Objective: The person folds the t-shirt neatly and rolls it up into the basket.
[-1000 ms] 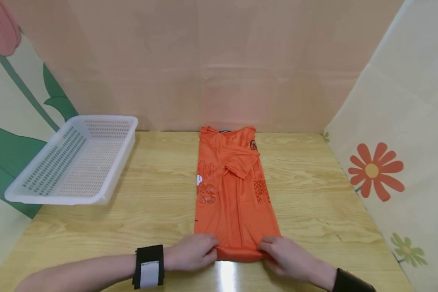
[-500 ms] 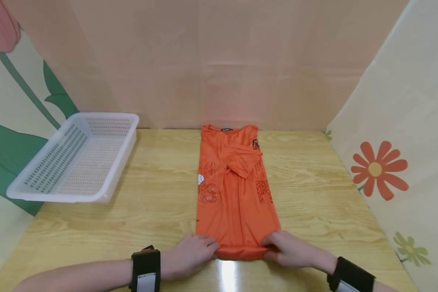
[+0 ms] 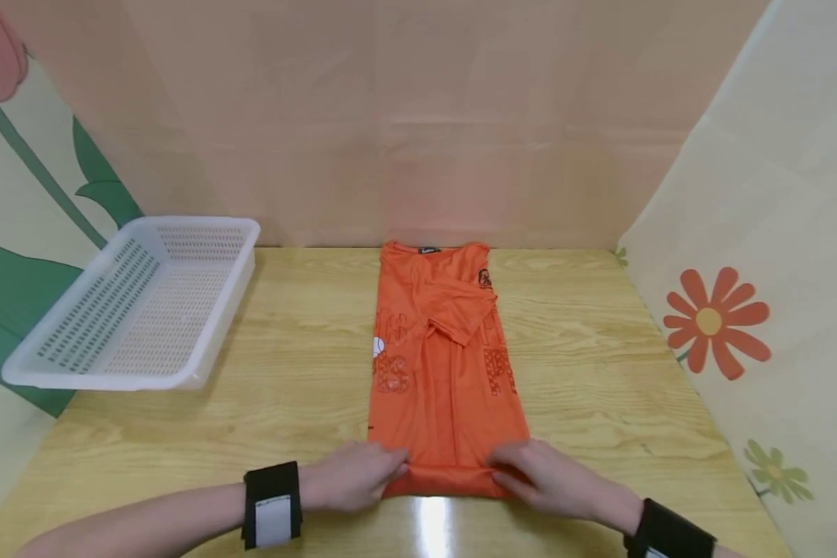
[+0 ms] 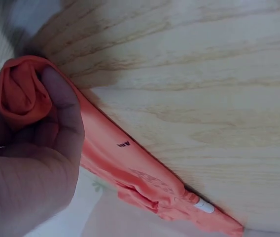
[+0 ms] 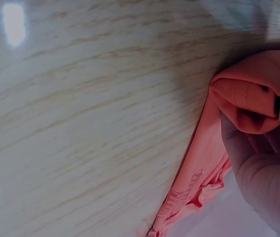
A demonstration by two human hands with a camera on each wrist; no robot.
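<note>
An orange T-shirt [image 3: 438, 395] lies lengthwise on the wooden table, its sides folded inward and a sleeve across the middle. Its near end is rolled into a thick tube. My left hand [image 3: 354, 474] grips the left end of this roll; the left wrist view shows fingers curled about the spiralled cloth [image 4: 22, 96]. At the opposite end, my right hand [image 3: 554, 480] holds the roll. From the right wrist, the hollow end of the roll [image 5: 251, 94] appears above the curled fingers. The collar [image 3: 428, 249] lies flat at the far edge.
A white perforated plastic basket [image 3: 139, 310] stands on the table at the back left. The wooden tabletop [image 3: 600, 372] extends on both sides of the shirt. A plain pinkish backdrop rises behind, with flower-printed cloth [image 3: 732, 232] at the sides.
Both hands stay at the roll's ends, their fingers shifting slightly over the cloth. The left hand has moved a little left, exposing more of the roll's left end.
</note>
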